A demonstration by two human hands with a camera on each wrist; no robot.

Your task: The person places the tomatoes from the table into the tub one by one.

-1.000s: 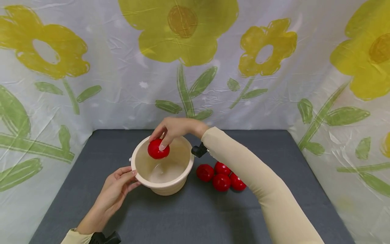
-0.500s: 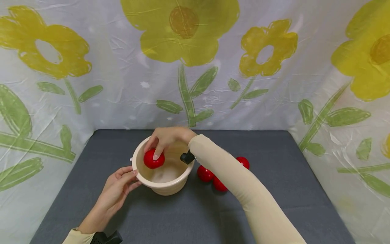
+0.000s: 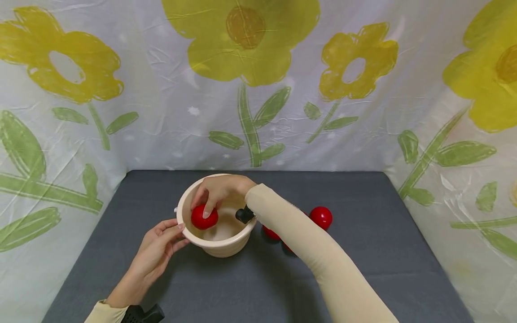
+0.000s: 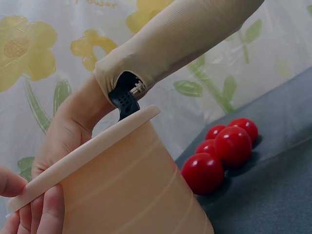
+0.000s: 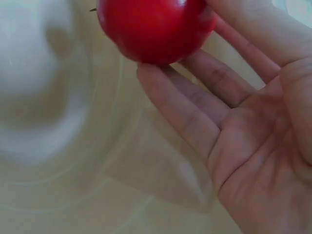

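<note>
In the head view, a cream bucket (image 3: 238,244) with a wide rim and ridged sides stands left of centre. My left hand (image 3: 155,251) pinches its left rim, thumb on top and fingers underneath. Down inside the bucket, my right hand (image 3: 218,190) grips a shiny red apple (image 3: 203,218) near the left inner wall. From the right wrist, the thumb and fingers wrap the apple (image 5: 153,29), and a thin dark stem pokes out at its side. The left wrist view shows the bucket wall (image 4: 131,180) hiding most of the right hand.
Several more red apples (image 4: 233,146) sit clustered on the dark grey tabletop (image 3: 363,251), right of the bucket. The right sleeve (image 3: 299,237) partly covers them in the head view. A flower-printed cloth (image 3: 161,112) hangs behind and at both sides.
My right hand has lowered the apple from the bucket's mouth deeper inside, moving slightly left at first. The right forearm has swung left across the other apples. My left hand keeps its hold on the rim.
</note>
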